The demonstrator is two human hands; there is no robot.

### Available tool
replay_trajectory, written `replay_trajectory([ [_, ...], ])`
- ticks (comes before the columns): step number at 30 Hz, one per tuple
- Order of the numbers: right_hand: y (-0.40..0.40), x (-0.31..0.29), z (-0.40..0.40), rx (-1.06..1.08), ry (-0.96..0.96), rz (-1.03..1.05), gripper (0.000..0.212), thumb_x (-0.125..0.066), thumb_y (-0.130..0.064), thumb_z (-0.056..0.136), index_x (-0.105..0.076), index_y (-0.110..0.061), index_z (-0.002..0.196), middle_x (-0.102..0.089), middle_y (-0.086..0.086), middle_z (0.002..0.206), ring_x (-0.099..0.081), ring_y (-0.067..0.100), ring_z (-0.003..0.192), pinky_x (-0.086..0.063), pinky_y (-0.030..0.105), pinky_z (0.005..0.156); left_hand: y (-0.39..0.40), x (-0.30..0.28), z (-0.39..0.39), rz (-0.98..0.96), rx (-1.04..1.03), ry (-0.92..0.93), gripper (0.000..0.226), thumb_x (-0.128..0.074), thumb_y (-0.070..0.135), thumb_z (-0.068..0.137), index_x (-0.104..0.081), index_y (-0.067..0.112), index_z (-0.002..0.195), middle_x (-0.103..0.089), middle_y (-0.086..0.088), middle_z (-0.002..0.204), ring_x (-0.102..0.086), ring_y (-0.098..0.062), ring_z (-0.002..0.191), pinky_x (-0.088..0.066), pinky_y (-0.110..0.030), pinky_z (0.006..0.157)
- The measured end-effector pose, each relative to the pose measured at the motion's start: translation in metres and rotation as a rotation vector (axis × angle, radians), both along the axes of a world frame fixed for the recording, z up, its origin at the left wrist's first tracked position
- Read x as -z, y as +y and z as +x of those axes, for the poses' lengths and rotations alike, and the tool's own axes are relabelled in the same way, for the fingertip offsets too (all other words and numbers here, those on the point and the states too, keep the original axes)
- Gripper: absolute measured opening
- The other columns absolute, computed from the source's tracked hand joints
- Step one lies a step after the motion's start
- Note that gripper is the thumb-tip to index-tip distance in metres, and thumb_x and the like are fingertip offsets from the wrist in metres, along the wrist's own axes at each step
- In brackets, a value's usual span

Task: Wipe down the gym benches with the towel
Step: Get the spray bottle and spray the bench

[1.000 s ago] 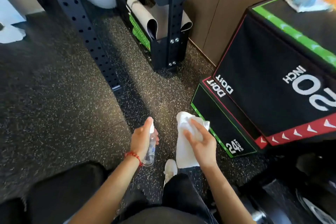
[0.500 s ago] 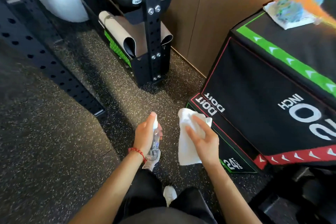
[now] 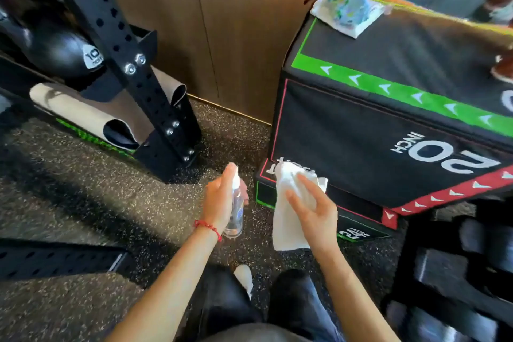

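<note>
Speckled rubber gym floor (image 3: pixel 83 203), wood-panel wall behind, a black perforated rack upright (image 3: pixel 122 44) to the left. To the right stands a tall black padded box (image 3: pixel 374 130) marked "20 INCH", stacked on a lower padded box (image 3: pixel 358 215) marked "24". Left hand (image 3: pixel 219 200) grips a clear spray bottle (image 3: pixel 236 208), held upright with the nozzle at top. Right hand (image 3: pixel 313 211) holds the white towel (image 3: pixel 288 211); fingers lie spread over the cloth, thumb hidden behind it, towel hanging long axis vertical. The padded surfaces lie forward and to the right of the towel, so the right-hand grip is the nearer one. Towel's top edge overlaps the lower box's corner in view; contact cannot be told. Judgement: wiping not yet begun.
</note>
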State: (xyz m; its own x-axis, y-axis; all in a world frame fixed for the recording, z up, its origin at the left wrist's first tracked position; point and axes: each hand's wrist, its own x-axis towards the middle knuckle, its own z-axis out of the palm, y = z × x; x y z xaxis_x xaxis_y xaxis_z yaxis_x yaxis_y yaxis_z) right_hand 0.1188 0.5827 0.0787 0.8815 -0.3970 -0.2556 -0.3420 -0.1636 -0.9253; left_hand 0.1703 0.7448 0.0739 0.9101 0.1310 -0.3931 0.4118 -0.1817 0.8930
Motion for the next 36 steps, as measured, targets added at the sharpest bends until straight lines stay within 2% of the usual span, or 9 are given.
replay_trajectory([
  [3, -0.013, -0.009, 0.016, 0.123, 0.020, 0.026, 0.035, -0.070, -0.033, 0.080, -0.063, -0.036, 0.114, -0.061, -0.016, 0.106, -0.057, 0.002, 0.092, -0.044, 0.020, 0.080, -0.017, -0.008, 0.030, -0.062, 0.087, -0.013, 0.070, -0.035, 0.064, 0.077, -0.060, 0.000, 0.065, -0.059, -0.015, 0.059, -0.052, -0.022, 0.051, -0.042, -0.031, 0.057],
  [7, -0.037, -0.020, 0.042, 0.209, -0.028, 0.025, 0.036, -0.071, -0.033, 0.080, -0.063, -0.035, 0.114, -0.060, -0.019, 0.101, -0.056, -0.007, 0.087, -0.046, 0.017, 0.077, -0.047, -0.020, 0.068, -0.111, 0.170, -0.065, 0.063, -0.033, 0.055, 0.081, -0.057, 0.000, 0.060, -0.058, -0.016, 0.059, -0.052, -0.021, 0.051, -0.043, -0.029, 0.057],
  [10, -0.059, -0.026, 0.066, 0.234, -0.065, 0.019, 0.036, -0.071, -0.031, 0.079, -0.064, -0.033, 0.114, -0.061, -0.019, 0.105, -0.055, -0.016, 0.085, -0.044, 0.004, 0.070, -0.071, -0.029, 0.097, -0.137, 0.198, -0.094, 0.060, -0.035, 0.052, 0.086, -0.057, 0.003, 0.058, -0.057, -0.016, 0.059, -0.052, -0.020, 0.051, -0.043, -0.026, 0.055],
  [13, -0.083, -0.032, 0.094, 0.234, -0.100, 0.011, 0.034, -0.072, -0.031, 0.079, -0.064, -0.036, 0.111, -0.060, -0.024, 0.102, -0.051, -0.026, 0.082, -0.039, -0.003, 0.067, -0.100, -0.042, 0.127, -0.201, 0.212, -0.130, 0.060, -0.036, 0.052, 0.078, -0.055, 0.000, 0.056, -0.055, -0.012, 0.050, -0.050, -0.019, 0.045, -0.041, -0.021, 0.047],
  [17, -0.117, -0.047, 0.133, 0.247, -0.101, 0.000, 0.034, -0.072, -0.032, 0.078, -0.063, -0.041, 0.109, -0.060, -0.019, 0.104, -0.055, -0.010, 0.087, -0.040, 0.005, 0.074, -0.139, -0.066, 0.166, -0.239, 0.273, -0.221, 0.070, -0.032, 0.050, 0.079, -0.055, -0.014, 0.059, -0.049, -0.007, 0.039, -0.045, -0.017, 0.037, -0.037, -0.018, 0.040],
  [23, -0.163, -0.063, 0.186, 0.227, -0.168, 0.005, 0.028, -0.066, -0.030, 0.084, -0.062, -0.038, 0.110, -0.059, -0.023, 0.106, -0.054, -0.001, 0.105, -0.041, 0.020, 0.094, -0.188, -0.095, 0.217, -0.280, 0.247, -0.352, 0.069, -0.031, 0.039, 0.091, -0.052, -0.019, 0.060, -0.050, -0.021, 0.052, -0.046, -0.025, 0.048, -0.039, -0.016, 0.047],
  [26, -0.177, -0.064, 0.210, 0.230, -0.160, 0.002, 0.029, -0.062, -0.026, 0.088, -0.062, -0.030, 0.116, -0.059, -0.019, 0.108, -0.054, 0.001, 0.105, -0.040, 0.019, 0.092, -0.204, -0.102, 0.242, -0.287, 0.259, -0.387, 0.071, -0.030, 0.039, 0.094, -0.052, -0.021, 0.064, -0.050, -0.022, 0.053, -0.047, -0.025, 0.049, -0.039, -0.018, 0.048],
  [30, -0.188, -0.063, 0.237, 0.249, -0.117, -0.010, 0.031, -0.064, -0.028, 0.086, -0.062, -0.030, 0.117, -0.061, -0.012, 0.108, -0.057, 0.005, 0.100, -0.045, 0.023, 0.090, -0.217, -0.105, 0.276, -0.281, 0.276, -0.385, 0.070, -0.033, 0.045, 0.091, -0.055, -0.016, 0.065, -0.051, -0.009, 0.045, -0.048, -0.015, 0.044, -0.039, -0.016, 0.047],
  [36, -0.190, -0.062, 0.270, 0.269, -0.065, -0.063, 0.037, -0.066, -0.032, 0.084, -0.060, -0.031, 0.121, -0.057, -0.015, 0.105, -0.052, 0.002, 0.100, -0.038, 0.017, 0.084, -0.230, -0.107, 0.319, -0.323, 0.301, -0.417, 0.065, -0.032, 0.050, 0.085, -0.052, 0.000, 0.050, -0.052, -0.006, 0.043, -0.051, -0.017, 0.047, -0.043, -0.019, 0.053],
])
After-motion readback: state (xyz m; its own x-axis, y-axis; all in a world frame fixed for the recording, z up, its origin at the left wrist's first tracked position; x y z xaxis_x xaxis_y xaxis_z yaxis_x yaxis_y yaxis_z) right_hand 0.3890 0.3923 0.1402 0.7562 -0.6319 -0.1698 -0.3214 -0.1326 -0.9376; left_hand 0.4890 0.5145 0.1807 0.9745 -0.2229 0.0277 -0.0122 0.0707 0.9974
